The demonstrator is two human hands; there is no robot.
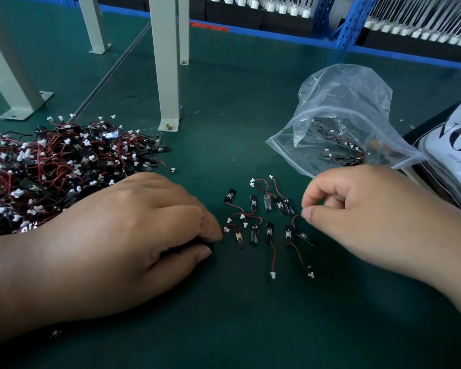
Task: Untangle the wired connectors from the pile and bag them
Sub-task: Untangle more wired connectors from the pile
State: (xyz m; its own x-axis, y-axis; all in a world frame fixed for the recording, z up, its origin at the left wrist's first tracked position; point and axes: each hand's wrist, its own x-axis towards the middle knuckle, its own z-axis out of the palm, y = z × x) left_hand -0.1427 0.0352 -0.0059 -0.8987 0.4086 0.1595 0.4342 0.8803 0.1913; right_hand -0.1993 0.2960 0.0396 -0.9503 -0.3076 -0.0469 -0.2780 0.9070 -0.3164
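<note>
One green mat (224, 115) covers the whole table, and grey posts (167, 70) stand on its far part, in front of a blue rack (277, 33) that holds rows of small white parts.

At the left lies the pile (51, 171) of wired connectors, a thick tangle of black boards, red and black wires and white plugs. It reaches up to the back of the left hand (112, 243). This hand rests palm down on the mat, its fingers are curled toward the middle and the thumb lies under them. There is only shadow between thumb and fingers, so I cannot tell if it holds something.

The right hand (370, 217) comes from the right side, the fingers are bent inward, and thumb and first finger pinch the end of a red wire.

Behind the right hand lies the clear plastic bag (343, 97). Its mouth is open toward the person, and several connectors are already inside it. Just beside the bag, at the right edge, lies a white package (458, 145) with dark letters.

Between the two hands the loose connectors (261, 219) lie spread on the mat in about two rows, some wires crossing each other.

The pinched wire belongs to one connector (302, 235) at the right end of the near row, and its black board touches the mat
</note>
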